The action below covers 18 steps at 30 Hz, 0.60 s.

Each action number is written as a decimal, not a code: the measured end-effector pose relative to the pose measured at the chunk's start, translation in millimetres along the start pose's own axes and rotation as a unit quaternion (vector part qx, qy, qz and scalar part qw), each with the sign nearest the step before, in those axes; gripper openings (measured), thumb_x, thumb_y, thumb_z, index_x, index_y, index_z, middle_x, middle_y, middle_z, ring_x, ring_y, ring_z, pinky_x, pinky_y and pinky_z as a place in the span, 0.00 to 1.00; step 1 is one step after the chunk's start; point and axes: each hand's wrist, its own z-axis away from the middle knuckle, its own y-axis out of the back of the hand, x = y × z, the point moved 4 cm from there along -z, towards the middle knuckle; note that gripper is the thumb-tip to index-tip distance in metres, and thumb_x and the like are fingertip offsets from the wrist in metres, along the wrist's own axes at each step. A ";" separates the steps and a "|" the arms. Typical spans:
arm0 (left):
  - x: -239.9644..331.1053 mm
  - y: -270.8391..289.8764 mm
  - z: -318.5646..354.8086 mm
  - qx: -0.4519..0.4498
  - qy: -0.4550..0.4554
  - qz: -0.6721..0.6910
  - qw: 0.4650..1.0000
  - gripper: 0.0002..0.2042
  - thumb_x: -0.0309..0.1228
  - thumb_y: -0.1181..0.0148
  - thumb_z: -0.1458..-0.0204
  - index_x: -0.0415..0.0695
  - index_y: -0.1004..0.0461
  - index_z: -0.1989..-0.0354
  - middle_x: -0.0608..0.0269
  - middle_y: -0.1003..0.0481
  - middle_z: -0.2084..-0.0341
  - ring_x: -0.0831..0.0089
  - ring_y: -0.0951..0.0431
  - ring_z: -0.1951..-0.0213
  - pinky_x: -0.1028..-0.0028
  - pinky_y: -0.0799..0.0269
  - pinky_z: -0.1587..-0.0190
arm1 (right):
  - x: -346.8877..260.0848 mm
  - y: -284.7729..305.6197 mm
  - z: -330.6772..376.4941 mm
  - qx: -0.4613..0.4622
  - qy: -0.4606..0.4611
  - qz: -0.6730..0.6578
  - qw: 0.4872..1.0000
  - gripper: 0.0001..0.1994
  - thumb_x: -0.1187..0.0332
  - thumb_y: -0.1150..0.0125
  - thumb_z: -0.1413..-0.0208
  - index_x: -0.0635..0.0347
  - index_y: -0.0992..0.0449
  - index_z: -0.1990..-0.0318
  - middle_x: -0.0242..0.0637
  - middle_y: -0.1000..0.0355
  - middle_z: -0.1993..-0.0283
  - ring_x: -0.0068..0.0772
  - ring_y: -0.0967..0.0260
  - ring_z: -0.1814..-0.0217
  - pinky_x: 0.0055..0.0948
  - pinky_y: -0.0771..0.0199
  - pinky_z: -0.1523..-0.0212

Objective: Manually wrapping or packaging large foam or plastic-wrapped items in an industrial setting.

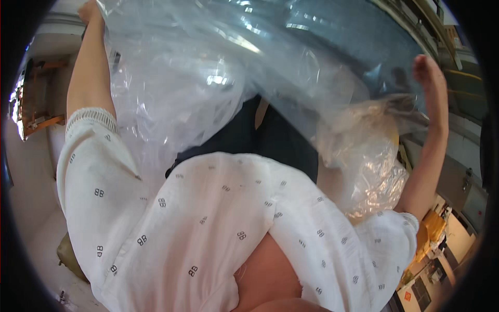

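A large clear plastic sheet (171, 99) spreads in front of me from upper left to right, wrinkled and shiny. My left hand (89, 12) is raised at the upper left, closed at the sheet's edge; the frame's top partly cuts it off. On the right my right hand (430, 78) is held up beside the sheet's right side, fingers loosely extended and slightly curved, with no grip on the plastic showing. A crumpled bunch of clear plastic (369, 161) hangs below it, next to my right forearm. Through the upper part of the film a blue-grey surface (358, 44) shows.
A wooden frame-like piece (44, 125) stands at the far left. An olive-green object (70, 257) lies at the lower left. Yellow material (430, 231) and various small items sit on the right. A long rail-like edge (436, 31) runs along the upper right.
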 end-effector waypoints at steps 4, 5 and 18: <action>-18.5 12.7 -2.9 0.033 0.021 0.134 0.990 0.14 0.33 0.54 0.50 0.33 0.28 0.71 0.40 0.27 0.67 0.50 0.25 0.62 0.59 0.31 0.59 | 6.5 -197.1 113.1 -0.479 -0.164 -0.127 0.853 0.18 0.61 0.50 0.43 0.67 0.30 0.52 0.42 0.29 0.55 0.26 0.29 0.60 0.25 0.28 0.61; -9.9 7.7 -1.0 0.027 0.016 0.182 0.983 0.13 0.32 0.55 0.49 0.33 0.29 0.71 0.40 0.27 0.67 0.50 0.26 0.62 0.59 0.31 0.58 | 17.0 -238.5 135.6 -0.492 -0.165 -0.142 0.843 0.21 0.63 0.47 0.44 0.68 0.35 0.47 0.41 0.30 0.55 0.24 0.30 0.60 0.25 0.28 0.60; -7.6 -2.3 -12.8 0.063 -0.091 0.340 0.934 0.11 0.30 0.54 0.48 0.32 0.35 0.64 0.41 0.30 0.65 0.49 0.28 0.61 0.59 0.34 0.57 | -96.8 -174.8 66.9 -0.055 0.150 -0.307 0.938 0.10 0.61 0.53 0.42 0.56 0.30 0.61 0.33 0.31 0.65 0.30 0.32 0.62 0.31 0.31 0.63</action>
